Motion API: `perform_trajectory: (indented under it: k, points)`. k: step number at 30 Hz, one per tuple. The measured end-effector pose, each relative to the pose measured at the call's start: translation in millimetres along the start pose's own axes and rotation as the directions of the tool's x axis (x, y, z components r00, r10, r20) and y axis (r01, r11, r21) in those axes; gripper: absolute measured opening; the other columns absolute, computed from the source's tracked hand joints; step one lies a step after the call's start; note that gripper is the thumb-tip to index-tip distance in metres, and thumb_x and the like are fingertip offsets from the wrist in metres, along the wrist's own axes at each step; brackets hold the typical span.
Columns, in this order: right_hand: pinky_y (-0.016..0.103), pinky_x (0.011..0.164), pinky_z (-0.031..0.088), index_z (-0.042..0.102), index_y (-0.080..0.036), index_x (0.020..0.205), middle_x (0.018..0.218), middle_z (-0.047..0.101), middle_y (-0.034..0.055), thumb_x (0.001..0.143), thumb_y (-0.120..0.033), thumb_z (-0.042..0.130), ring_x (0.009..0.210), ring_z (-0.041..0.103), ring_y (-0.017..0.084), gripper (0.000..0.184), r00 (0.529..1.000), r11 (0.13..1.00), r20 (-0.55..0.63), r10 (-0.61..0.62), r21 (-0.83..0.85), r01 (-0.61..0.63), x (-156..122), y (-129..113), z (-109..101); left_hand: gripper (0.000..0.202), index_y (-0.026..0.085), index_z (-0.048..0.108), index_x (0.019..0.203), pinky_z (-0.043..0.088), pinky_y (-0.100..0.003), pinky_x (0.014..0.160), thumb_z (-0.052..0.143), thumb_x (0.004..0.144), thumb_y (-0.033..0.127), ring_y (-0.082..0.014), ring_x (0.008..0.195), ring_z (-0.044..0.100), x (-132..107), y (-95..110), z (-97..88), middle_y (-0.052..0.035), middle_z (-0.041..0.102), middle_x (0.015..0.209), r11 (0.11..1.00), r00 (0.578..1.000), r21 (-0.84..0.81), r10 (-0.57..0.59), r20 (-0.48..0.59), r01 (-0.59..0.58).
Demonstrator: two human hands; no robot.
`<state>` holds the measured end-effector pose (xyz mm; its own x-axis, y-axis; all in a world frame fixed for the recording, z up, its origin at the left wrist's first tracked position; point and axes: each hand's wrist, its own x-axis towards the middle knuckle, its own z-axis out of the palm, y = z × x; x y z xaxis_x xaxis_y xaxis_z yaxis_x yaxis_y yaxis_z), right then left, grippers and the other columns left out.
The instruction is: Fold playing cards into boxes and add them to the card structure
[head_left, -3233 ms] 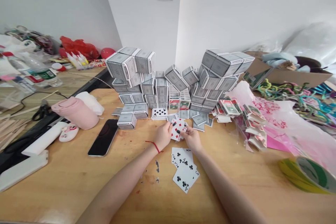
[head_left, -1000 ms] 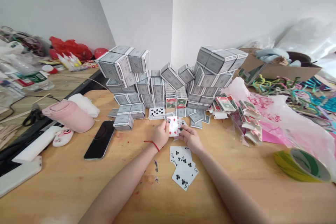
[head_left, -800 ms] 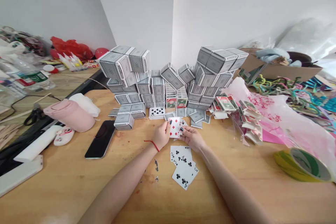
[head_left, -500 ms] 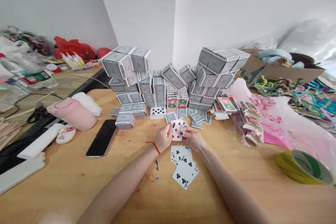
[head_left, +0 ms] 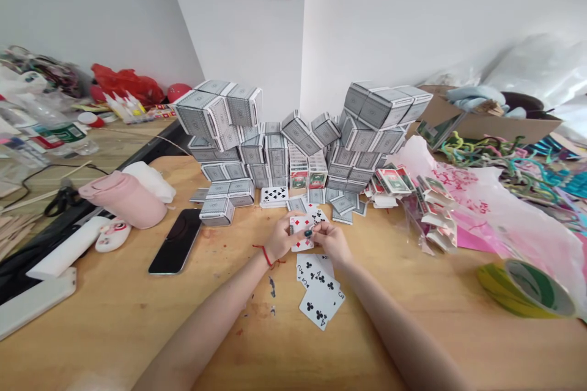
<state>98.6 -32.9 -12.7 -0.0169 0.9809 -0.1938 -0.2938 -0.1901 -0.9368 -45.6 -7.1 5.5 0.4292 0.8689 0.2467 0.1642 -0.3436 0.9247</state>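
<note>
Face up between my hands is a five of diamonds playing card (head_left: 299, 222), held above the table. My left hand (head_left: 279, 241) is closed on its left side, with a dark-nailed thumb across the card front. At the card's right edge, my right hand (head_left: 334, 244) is pinched shut; its fingertips partly hide that edge. Whether more cards lie behind it I cannot tell. Just below my hands, several overlapping club cards (head_left: 321, 297) lie face up on the table. Beyond them rests an eight of spades card (head_left: 274, 194).
Grey-backed card blocks form a left stack (head_left: 217, 159) and right stack (head_left: 362, 153), with tilted blocks (head_left: 298, 132) between. A phone (head_left: 175, 241) and pink bottle (head_left: 126, 198) lie left. Card boxes (head_left: 393, 182), a plastic bag (head_left: 463, 183) and a tape roll (head_left: 490, 291) occupy the right.
The five of diamonds has shifted slightly left and down. My left thumb has slid across its face, and my right fingers have drawn together at its right edge.
</note>
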Motion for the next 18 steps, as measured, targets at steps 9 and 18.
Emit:
perform_trajectory:
  k: [9, 18]
  points:
    - [0.027, 0.056, 0.048, 0.061, -0.015, 0.073, 0.068, 0.064, 0.0022, 0.065, -0.030, 0.061, 0.060, 0.060, 0.016, 0.017, 0.986, 0.947, 0.029, -0.161, -0.278, 0.163, 0, 3, 7, 0.024, 0.012, 0.068, 0.076, 0.047, -0.026, 0.066, 0.064, 0.065, 0.033, -0.0176, 0.075, 0.060, 5, 6, 11.5, -0.0089, 0.067, 0.084, 0.877, 0.967, -0.424, -0.253, -0.008, 0.226]
    - [0.029, 0.060, 0.049, 0.065, -0.016, 0.064, 0.061, 0.066, 0.0069, 0.085, -0.043, 0.035, 0.058, 0.062, 0.017, 0.045, 0.944, 0.791, 0.303, -0.129, -0.543, 0.282, -6, 10, 13, 0.036, 0.008, 0.067, 0.079, 0.030, -0.020, 0.033, 0.065, 0.062, 0.040, -0.0076, 0.035, 0.045, 2, -2, 13.4, -0.0059, 0.064, 0.059, 0.698, 0.909, -0.627, -0.414, 0.039, 0.345]
